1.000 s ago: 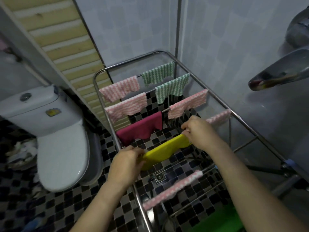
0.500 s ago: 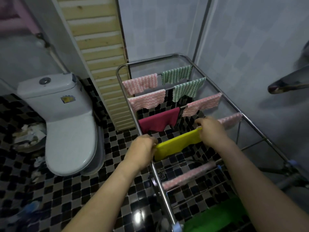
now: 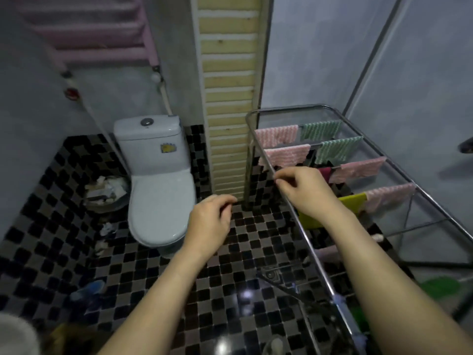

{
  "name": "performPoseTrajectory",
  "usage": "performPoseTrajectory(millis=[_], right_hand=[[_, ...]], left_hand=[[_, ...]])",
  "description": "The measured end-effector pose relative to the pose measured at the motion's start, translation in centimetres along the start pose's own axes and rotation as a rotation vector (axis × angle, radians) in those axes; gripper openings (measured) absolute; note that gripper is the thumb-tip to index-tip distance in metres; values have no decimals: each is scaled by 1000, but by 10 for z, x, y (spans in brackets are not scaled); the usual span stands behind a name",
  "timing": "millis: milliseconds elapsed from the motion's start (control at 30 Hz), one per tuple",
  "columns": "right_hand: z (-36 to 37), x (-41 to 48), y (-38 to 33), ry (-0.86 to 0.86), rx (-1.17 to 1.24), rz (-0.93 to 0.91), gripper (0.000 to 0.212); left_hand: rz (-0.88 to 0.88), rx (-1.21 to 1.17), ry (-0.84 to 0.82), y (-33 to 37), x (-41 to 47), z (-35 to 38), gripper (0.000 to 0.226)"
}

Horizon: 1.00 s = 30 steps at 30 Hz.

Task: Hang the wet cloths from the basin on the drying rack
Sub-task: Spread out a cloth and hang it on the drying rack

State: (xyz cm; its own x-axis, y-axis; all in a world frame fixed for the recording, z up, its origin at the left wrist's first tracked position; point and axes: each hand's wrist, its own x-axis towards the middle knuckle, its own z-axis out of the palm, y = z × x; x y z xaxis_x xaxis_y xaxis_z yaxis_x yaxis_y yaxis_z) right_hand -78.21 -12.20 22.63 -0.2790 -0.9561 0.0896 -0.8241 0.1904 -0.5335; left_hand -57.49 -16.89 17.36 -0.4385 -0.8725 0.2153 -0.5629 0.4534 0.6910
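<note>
A steel drying rack (image 3: pixel 286 198) stands on the right with cloths over its bars: pink ones (image 3: pixel 277 135), green striped ones (image 3: pixel 320 129), a dark red one (image 3: pixel 324 172) and a yellow cloth (image 3: pixel 352 202). Both hands hang in the air with loosely curled fingers, holding nothing. My right hand (image 3: pixel 304 190) hovers over the rack's near side rail, partly hiding the yellow cloth. My left hand (image 3: pixel 211 221) is left of the rack, above the floor. The basin is not clearly in view.
A white toilet (image 3: pixel 158 180) stands at the left centre on the black checkered floor (image 3: pixel 143 272), with a full waste bin (image 3: pixel 107 190) beside it. A slatted wooden panel (image 3: pixel 230 98) rises behind the rack. Something green (image 3: pixel 440 288) lies low right. A pale round rim (image 3: pixel 15 334) shows bottom left.
Both hands have let go of the yellow cloth, which now hangs on its bar, and have drawn back to the left. The view has swung left and up.
</note>
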Motion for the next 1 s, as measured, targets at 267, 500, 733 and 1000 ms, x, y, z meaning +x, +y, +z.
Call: performPoseTrajectory(millis=[267,500,733,1000], right_hand=[[85,-32,-187,-134,347,-203,16],[210,-69,-311,-757,682,-138,19],[338,-103,-368,-1191,588,53,31],[451,-130,-408,-1475,231,6,40]], left_hand=[[-383,-94,267,-73,-101,-144,25],[-807,-91,465,-164,-213,-221,25],[-1169,-41,542,-238,-309,-238,29],[-1407,-76,398,-311,-377,-222,45]])
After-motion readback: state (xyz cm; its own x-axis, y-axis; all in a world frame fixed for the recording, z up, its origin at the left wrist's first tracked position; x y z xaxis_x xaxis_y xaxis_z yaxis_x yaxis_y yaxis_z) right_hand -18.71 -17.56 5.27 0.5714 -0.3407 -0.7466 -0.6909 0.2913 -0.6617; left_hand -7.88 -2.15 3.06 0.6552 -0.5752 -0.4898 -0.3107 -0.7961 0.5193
